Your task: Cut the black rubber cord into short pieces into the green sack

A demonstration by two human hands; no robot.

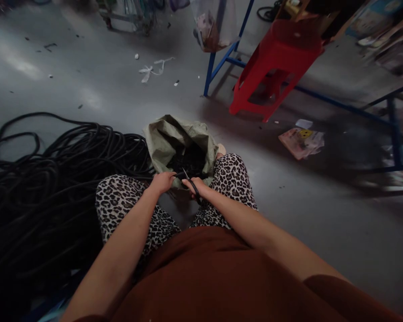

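Observation:
My left hand (pixel 163 181) grips the end of a black hose (pixel 178 175) that runs in from the big pile on the left. My right hand (pixel 195 184) holds black scissors (pixel 189 179), with the blades at the hose just past my left fingers. Both hands hover between my knees, over the mouth of a green woven sack (pixel 169 136) that stands open on the floor. Inside the sack lie several short black pieces (pixel 190 161).
A large tangle of black hose (pixel 53 179) fills the floor at my left. A red plastic stool (pixel 278 62) and a blue metal frame (pixel 218 67) stand ahead right. Papers (pixel 300 141) and scraps lie on the grey concrete floor.

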